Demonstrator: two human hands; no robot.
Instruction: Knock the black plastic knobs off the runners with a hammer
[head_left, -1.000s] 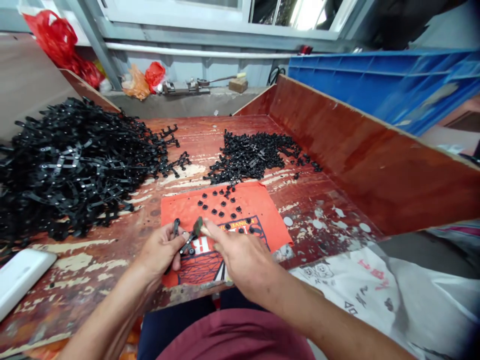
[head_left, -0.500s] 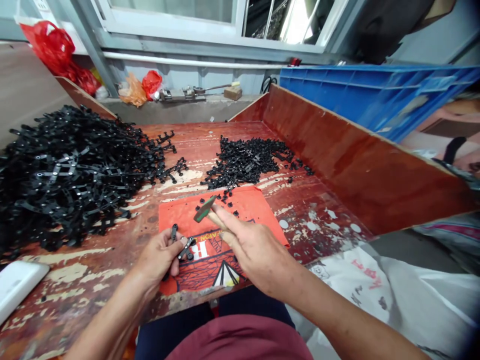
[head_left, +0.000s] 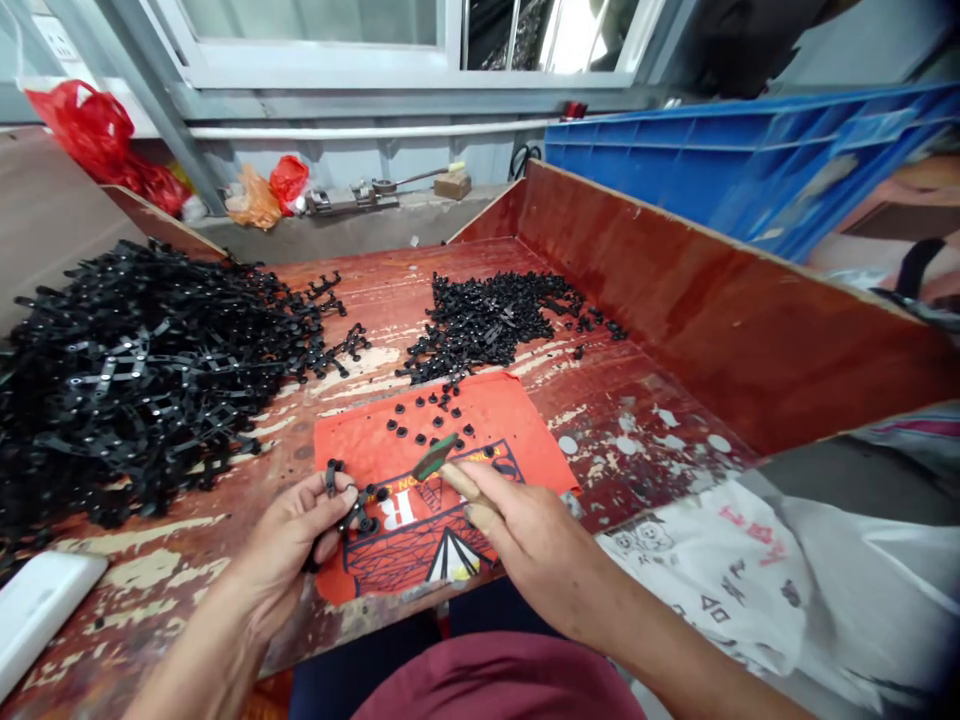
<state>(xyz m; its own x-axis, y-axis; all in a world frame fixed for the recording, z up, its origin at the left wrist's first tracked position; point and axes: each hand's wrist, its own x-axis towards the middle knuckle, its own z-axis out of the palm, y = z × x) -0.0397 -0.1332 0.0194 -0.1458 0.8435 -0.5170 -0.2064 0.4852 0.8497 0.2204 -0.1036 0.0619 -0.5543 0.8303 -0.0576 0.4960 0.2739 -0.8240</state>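
Pinched in my left hand (head_left: 300, 525) is a black jointed linkage (head_left: 365, 508), its round-ended arms sticking out past my fingertips over the orange cloth (head_left: 487, 410). My right hand (head_left: 517, 520) is wrapped round the wooden handle of a small hammer (head_left: 436, 455) with a green-grey head. The hammer head hangs to the right of the linkage, apart from it. Small black round caps (head_left: 438, 421) lie scattered on the cloth beyond the hammer. Part of the linkage is hidden by my left fingers.
A big heap of black linkages (head_left: 142, 370) covers the table's left side. A smaller pile of black parts (head_left: 495, 315) lies behind the cloth. A white box-shaped thing (head_left: 45, 610) rests at the left edge. A wooden side board (head_left: 712, 300) and blue crate (head_left: 720, 170) stand at right.
The hammer in my right hand has shifted right and down, away from the linkage, uncovering more caps. My left hand still grips the linkage, a little further left. The view has tilted slightly.
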